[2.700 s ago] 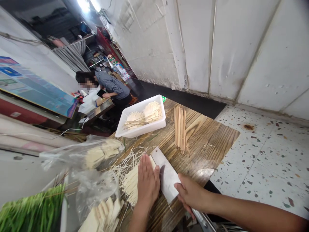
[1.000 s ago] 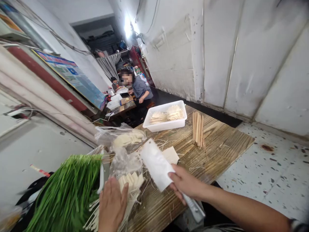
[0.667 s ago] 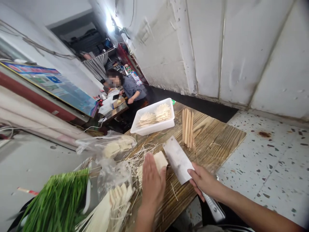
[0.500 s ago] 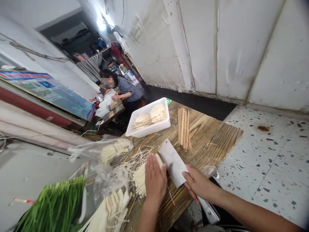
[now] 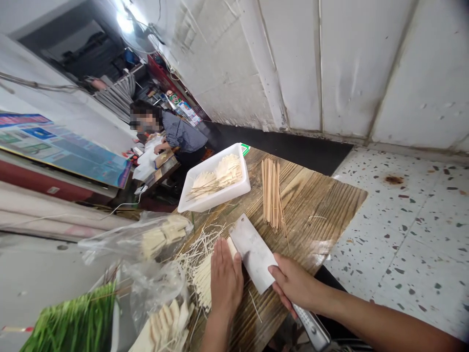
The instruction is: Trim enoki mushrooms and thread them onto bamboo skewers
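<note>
My left hand [image 5: 226, 278] lies flat, fingers together, pressing down on a stack of pale tofu sheets [image 5: 203, 279] on the wooden table [image 5: 322, 210]. My right hand [image 5: 295, 286] is closed round the handle of a broad steel cleaver [image 5: 252, 253]. The blade stands right against the left hand's fingers at the edge of the sheets. Thin cut strips [image 5: 194, 244] lie scattered beyond the stack.
A white tray [image 5: 214, 182] with skewered tofu and a bundle of bamboo skewers [image 5: 271, 195] lie farther back. Plastic bags of tofu [image 5: 154, 239] and green chives [image 5: 73, 325] are at the left. Another person [image 5: 172, 132] sits at a far table.
The left hand came back from the bag at the left and settled on the tofu stack. The cleaver came down from a raised position to the stack's edge.
</note>
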Motion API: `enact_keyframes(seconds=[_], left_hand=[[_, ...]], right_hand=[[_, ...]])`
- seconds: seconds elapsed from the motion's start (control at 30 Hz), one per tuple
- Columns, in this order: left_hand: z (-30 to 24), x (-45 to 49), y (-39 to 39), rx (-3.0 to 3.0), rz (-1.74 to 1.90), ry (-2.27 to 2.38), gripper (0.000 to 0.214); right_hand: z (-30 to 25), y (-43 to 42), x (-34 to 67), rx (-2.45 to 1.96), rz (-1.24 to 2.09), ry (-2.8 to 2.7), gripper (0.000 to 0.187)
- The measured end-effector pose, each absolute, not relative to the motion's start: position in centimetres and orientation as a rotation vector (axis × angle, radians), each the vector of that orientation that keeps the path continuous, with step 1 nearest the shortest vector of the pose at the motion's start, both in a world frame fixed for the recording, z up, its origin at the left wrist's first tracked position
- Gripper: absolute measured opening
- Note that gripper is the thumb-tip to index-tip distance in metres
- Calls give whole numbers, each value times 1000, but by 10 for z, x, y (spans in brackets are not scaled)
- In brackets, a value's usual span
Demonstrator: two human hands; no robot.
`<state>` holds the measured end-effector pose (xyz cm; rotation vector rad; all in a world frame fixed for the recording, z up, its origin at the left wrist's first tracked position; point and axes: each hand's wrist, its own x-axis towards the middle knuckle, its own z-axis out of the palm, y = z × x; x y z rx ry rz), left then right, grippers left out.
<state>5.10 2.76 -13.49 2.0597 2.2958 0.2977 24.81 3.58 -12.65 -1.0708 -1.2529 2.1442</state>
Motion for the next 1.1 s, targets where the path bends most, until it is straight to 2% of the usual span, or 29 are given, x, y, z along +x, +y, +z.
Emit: enact_keyframes(seconds=[0.57, 1.1], left_hand=[[-118, 52, 26, 1835, 313, 2227, 64], [-123, 48, 27, 1917, 291, 2228, 66]], right_hand=[[-122, 38, 251, -1070, 2212, -1249, 13], [-120, 39, 251, -1106, 2232, -1285, 10]])
